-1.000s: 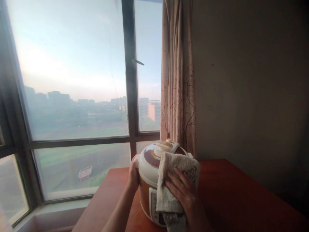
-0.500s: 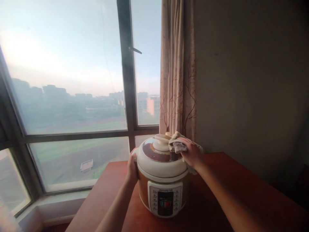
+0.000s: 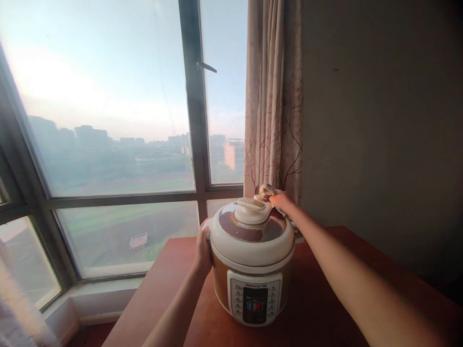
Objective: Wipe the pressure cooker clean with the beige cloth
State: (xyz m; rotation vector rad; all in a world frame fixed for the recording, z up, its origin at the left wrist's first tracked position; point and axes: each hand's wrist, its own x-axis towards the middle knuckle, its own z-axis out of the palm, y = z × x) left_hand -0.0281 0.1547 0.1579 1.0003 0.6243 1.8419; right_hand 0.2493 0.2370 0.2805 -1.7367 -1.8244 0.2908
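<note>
Nearest, two bare forearms reach forward over the reddish worktop [image 3: 155, 289]. An electric pressure cooker [image 3: 249, 253] stands upright on it, just right of the middle of the view, with its control panel [image 3: 255, 299] facing the person. The left hand [image 3: 203, 248] is curled around the cooker's left side grip, thumb uppermost. On the glossy brown lid sits a pale oval lid handle [image 3: 251, 209]. Beyond that, at the back right of the lid, the right hand [image 3: 284, 201] pinches a bunched cloth [image 3: 266, 190]; whether the cloth touches the cooker there cannot be told. Past the worktop's far edge hangs a pinkish curtain [image 3: 273, 96] with a branch pattern, beside a dim bare wall [image 3: 361, 120]. To the left is a dark-framed window with a lever handle [image 3: 208, 67]; outside it, hazy buildings [image 3: 90, 137] line the horizon under a pale sky.
</note>
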